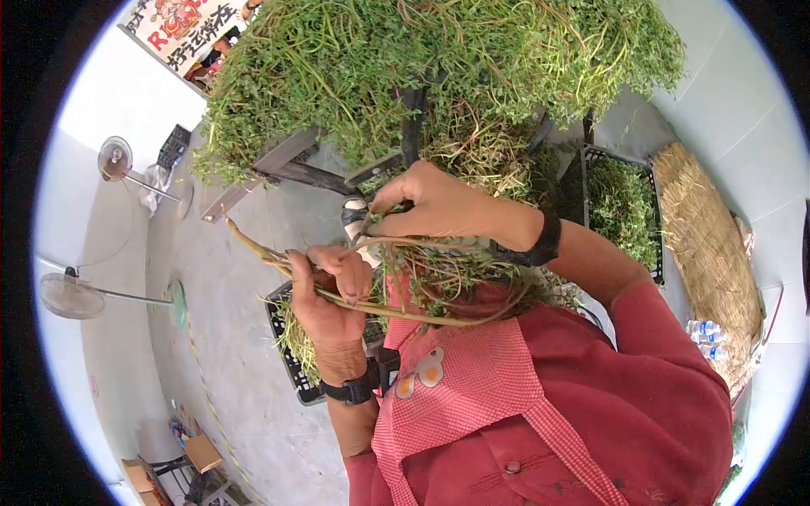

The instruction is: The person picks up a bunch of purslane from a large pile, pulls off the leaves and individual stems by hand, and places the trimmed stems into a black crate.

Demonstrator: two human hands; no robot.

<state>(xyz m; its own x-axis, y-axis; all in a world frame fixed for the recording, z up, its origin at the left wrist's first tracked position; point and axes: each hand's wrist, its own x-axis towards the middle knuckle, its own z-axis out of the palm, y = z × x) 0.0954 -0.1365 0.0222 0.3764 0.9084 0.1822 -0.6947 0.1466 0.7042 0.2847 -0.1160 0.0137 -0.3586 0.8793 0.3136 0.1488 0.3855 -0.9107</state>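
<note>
The left hand has its fingers curled around a thick greenish stalk, and the right hand grasps thin plant stems between the thumb and fingers. The stalk lies across in front of the apron, and its far part bends round into a leafy tangle under the right forearm. I judge that this bend is the weak place: if the two hands pull apart strongly, the stalk could crack there, or jump out of the left fingers. The loose stems are near the black wristband, so they could hook on it when the arm turns. Also the big green heap hangs over its support; a careless knock could drop some strands to the floor.
</note>
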